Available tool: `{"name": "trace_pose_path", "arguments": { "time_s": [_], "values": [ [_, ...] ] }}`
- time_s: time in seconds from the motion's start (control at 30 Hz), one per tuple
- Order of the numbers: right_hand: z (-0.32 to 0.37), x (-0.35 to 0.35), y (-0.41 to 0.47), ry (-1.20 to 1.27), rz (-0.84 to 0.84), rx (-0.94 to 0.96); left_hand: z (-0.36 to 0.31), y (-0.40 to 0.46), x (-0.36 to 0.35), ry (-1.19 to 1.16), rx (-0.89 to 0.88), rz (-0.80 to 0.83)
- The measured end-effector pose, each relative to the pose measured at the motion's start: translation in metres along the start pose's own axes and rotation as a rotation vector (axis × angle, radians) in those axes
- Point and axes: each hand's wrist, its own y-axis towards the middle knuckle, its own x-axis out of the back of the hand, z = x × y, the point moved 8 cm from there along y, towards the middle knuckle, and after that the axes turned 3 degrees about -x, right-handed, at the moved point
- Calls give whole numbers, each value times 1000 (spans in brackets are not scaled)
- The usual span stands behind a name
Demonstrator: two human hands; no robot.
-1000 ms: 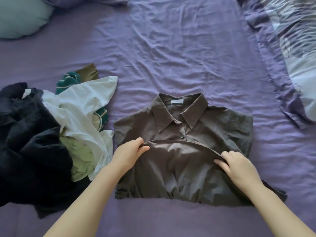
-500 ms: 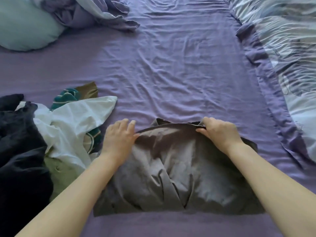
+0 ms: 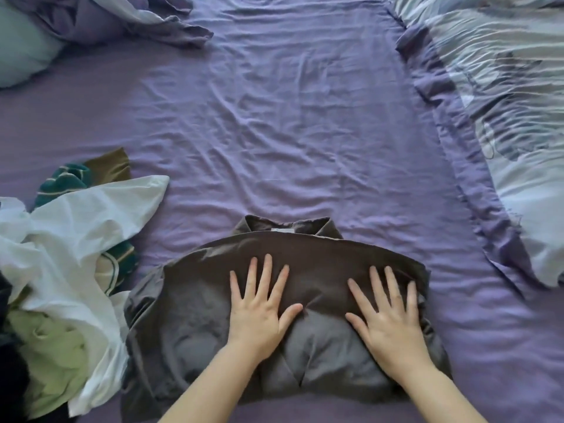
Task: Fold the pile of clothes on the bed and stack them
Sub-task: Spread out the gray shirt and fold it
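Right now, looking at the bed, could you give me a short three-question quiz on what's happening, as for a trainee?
1. True or false: both the left hand and right hand lie flat, fingers spread, on the folded brown-grey collared shirt.
2. On which side of that shirt is the unfolded pile of clothes?
3. Which peeks out at the shirt's far edge? A) collar B) cuff C) pocket

Key: 1 true; 2 the person's left; 3 A.
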Motion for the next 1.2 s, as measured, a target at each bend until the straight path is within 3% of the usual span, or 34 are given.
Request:
{"name": "trace_pose_path", "arguments": {
  "time_s": [0.13, 0.27, 0.4, 0.5, 0.6, 0.77, 0.87, 0.93, 1.1, 1.2],
  "values": [
    [-19, -20, 40, -36, 159, 17, 18, 41, -12, 20, 44, 18],
    [-21, -19, 45, -21, 146, 16, 19, 58, -14, 22, 45, 127],
    [-24, 4, -3, 67, -80, 1, 5, 19, 4, -42, 68, 46],
    [-31, 0, -53, 119, -156, -17, -25, -32, 11, -188, -52, -27],
    [-25, -11, -82, 65, -93, 108, -44, -74, -2, -96, -228, 61],
    [13, -8, -89, 25, -79, 370, -18, -100, -4, 6, -125, 170],
    [3, 7, -67, 143, -161, 359, 4, -96, 2, -49, -135, 163],
    [-10, 16, -57, 242, -187, 374, 23, -91, 5, -120, -145, 245],
    [-8, 25, -63, 277, -101, 426, 31, -95, 12, -74, -191, 361],
    [-33, 17, -76, 319, -13, 276, 36, -107, 13, -91, -191, 408]
  ]
}}
